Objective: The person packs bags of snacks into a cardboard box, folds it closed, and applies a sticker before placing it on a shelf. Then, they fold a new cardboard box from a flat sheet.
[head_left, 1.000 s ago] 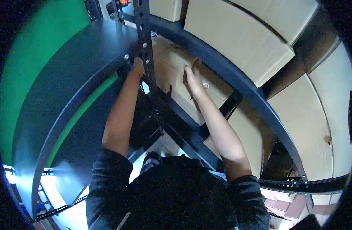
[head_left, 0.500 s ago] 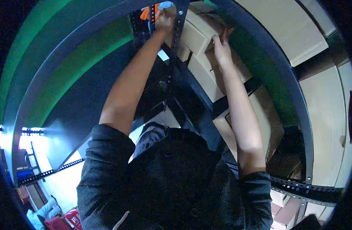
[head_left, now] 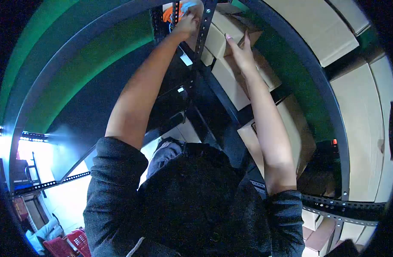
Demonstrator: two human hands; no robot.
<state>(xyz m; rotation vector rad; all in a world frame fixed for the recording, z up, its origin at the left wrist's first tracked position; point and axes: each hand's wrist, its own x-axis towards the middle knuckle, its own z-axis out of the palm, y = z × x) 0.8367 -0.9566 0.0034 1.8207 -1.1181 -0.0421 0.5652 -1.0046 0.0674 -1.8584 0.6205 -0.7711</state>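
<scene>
While the right hand (head_left: 241,53) lies with fingers spread on the far cardboard box (head_left: 224,32) and the left hand (head_left: 188,23) curls around the upright post (head_left: 203,34), the unclamped box could tip off the shelf.

One head-worn fisheye view looks steeply down, close over raised arms, facing the shelving rack (head_left: 203,38).

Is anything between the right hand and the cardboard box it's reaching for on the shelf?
Nothing visible. The right hand already lies flat against the cardboard box, fingers spread on its face. The perforated black upright stands just left of the box, between the two hands; the left hand is on its far side.
</scene>
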